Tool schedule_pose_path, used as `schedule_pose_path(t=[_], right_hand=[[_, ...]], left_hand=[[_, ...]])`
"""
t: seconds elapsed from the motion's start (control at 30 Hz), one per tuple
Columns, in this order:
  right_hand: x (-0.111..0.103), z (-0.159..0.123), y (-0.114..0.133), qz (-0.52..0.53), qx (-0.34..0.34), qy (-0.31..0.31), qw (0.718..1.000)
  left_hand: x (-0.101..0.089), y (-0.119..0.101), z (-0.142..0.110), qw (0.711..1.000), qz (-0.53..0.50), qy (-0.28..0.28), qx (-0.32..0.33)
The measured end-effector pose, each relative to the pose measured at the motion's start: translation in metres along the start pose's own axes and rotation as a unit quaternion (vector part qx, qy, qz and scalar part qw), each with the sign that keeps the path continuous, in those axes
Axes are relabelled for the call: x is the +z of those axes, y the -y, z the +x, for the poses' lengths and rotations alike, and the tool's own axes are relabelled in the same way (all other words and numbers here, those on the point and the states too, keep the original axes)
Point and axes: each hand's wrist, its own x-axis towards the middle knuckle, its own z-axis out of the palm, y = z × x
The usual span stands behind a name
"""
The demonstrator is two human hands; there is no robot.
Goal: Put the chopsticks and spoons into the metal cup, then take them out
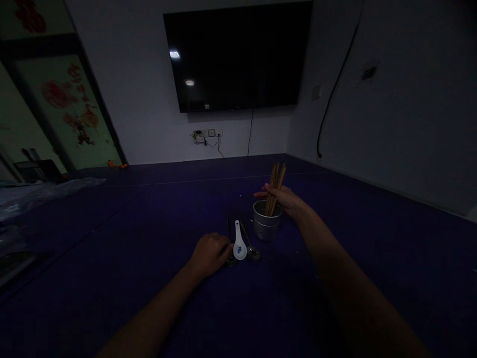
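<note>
A bundle of wooden chopsticks (275, 185) stands in a grey metal pot (266, 228), its lower ends inside the rim. My right hand (283, 197) is closed around the chopsticks just above the pot. Left of the pot, a white spoon (239, 247) with a blue pattern lies between two dark metal spoons, the right one (253, 252) and the left one (231, 260). My left hand (212, 252) rests on the purple surface (167, 219), its fingertips at the left metal spoon and close to the white one. Its fingers are partly hidden, so their hold is unclear.
Clear plastic sheeting (48, 194) lies at the far left, near a dark box (40, 170) with handles sticking up. A small orange object (117, 165) is by the back wall. Above hangs a large television (238, 59), with sockets and cables (206, 135) below it.
</note>
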Motion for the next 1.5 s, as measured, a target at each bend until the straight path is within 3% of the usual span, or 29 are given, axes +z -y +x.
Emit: schedule_pose_path(t=[0.3, 0.87, 1.17, 1.5], right_hand=[[-0.003, 0.003, 0.003, 0.043, -0.041, 0.027, 0.998], [-0.012, -0.005, 0.001, 0.036, 0.007, 0.111, 0.993], [-0.008, -0.007, 0.01, 0.052, 0.063, 0.064, 0.995], [-0.007, -0.009, 0.01, 0.058, 0.04, 0.058, 0.996]], left_hand=[[0.001, 0.002, 0.0, 1.0, 0.004, 0.006, -0.005], [-0.002, 0.004, -0.001, 1.0, 0.0, 0.024, -0.01], [-0.002, 0.006, -0.002, 1.0, -0.001, 0.019, -0.009], [-0.001, 0.006, -0.001, 1.0, -0.001, 0.026, -0.009]])
